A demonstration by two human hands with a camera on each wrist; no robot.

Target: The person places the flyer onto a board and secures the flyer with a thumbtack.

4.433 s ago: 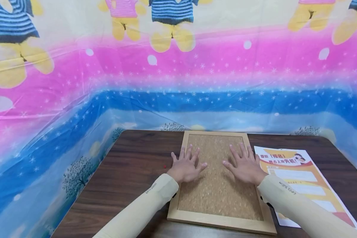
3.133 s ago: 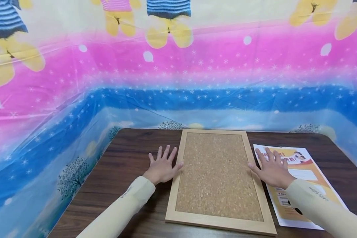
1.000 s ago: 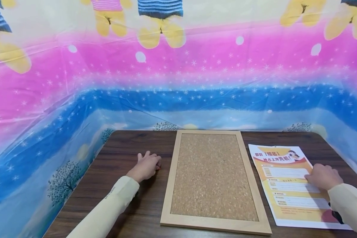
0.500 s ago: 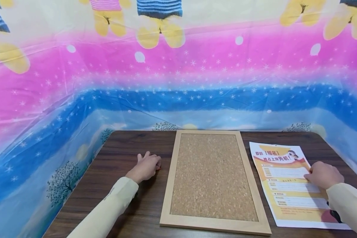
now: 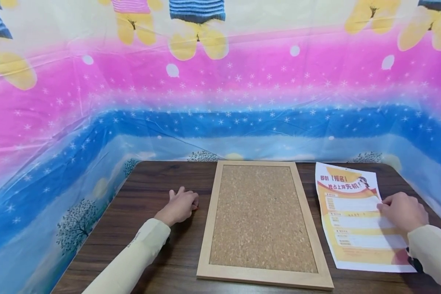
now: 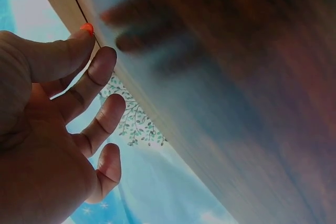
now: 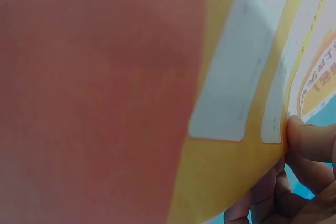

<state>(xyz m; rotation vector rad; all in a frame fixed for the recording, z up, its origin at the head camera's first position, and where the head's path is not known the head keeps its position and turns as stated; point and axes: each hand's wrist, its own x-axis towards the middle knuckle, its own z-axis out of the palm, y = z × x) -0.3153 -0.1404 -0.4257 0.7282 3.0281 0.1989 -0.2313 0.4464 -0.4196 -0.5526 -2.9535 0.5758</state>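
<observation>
In the head view my left hand [image 5: 178,206] is low over the table, left of the corkboard [image 5: 261,220]. Its thumb and index finger pinch a small red push pin [image 6: 87,27], clearest in the left wrist view; the other fingers are loosely bent. My right hand [image 5: 404,212] pinches the right edge of a printed poster sheet [image 5: 353,220], thumb on the front and fingers behind. The sheet bows and its top edge stands up from the table. The light wooden frame of the corkboard lies flat between my hands.
The dark wooden table [image 5: 139,220] ends at a patterned cloth backdrop [image 5: 242,81] in pink and blue, which also closes in both sides. The corkboard reaches nearly to the table's back edge.
Both hands have moved from spread over the corkboard out to its sides. The left now pinches the push pin; the right has taken the poster's edge and, just now, raised it.
</observation>
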